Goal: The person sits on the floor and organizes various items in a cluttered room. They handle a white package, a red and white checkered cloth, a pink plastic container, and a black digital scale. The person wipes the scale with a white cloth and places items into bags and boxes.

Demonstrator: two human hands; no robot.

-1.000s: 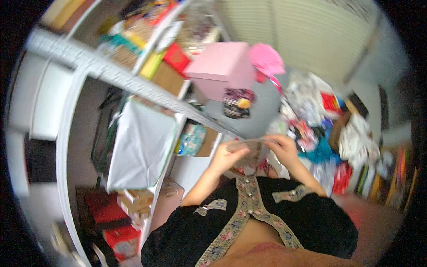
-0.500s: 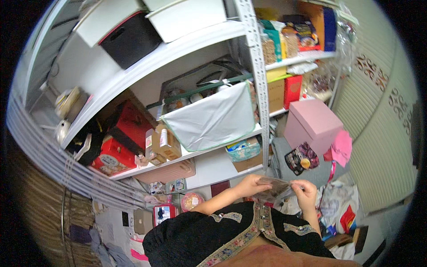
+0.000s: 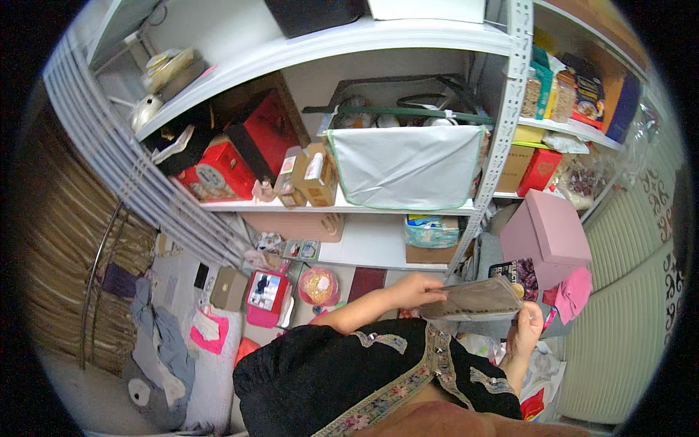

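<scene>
Swung leftward since the earlier frame, my head view now carries the white shelving (image 3: 519, 44) further right, and the left hand (image 3: 419, 290) and right hand (image 3: 527, 328) have drawn farther apart, so I see more of the flat brown packet (image 3: 470, 300) between them. I have it up in the air, just beyond the hem of the black top (image 3: 313, 364). Its long axis runs across the body, left to right, one end toward each hand; the upper edge climbs toward the right while the lower edge lies nearly level. I see the left hand pinching the left end, thumb along the packet, and the right hand pinching the lower right corner between thumb and fingers.

Beyond the packet's right end I make out a dark printed pouch (image 3: 526, 271), partly covered by it, lying on a grey padded surface (image 3: 477, 253) that also carries a pink lidded box (image 3: 546, 240). A bright pink cloth (image 3: 574, 293) sits beside that box. Across the shelving I see a white-fronted bin (image 3: 408, 167) and a red box (image 3: 218, 175). Lower left of these stand a round pink tub (image 3: 318, 285) and a red-framed screen (image 3: 268, 293); a brown curtain (image 3: 51, 240) hangs at far left, a ribbed cream panel (image 3: 619, 313) at far right.
</scene>
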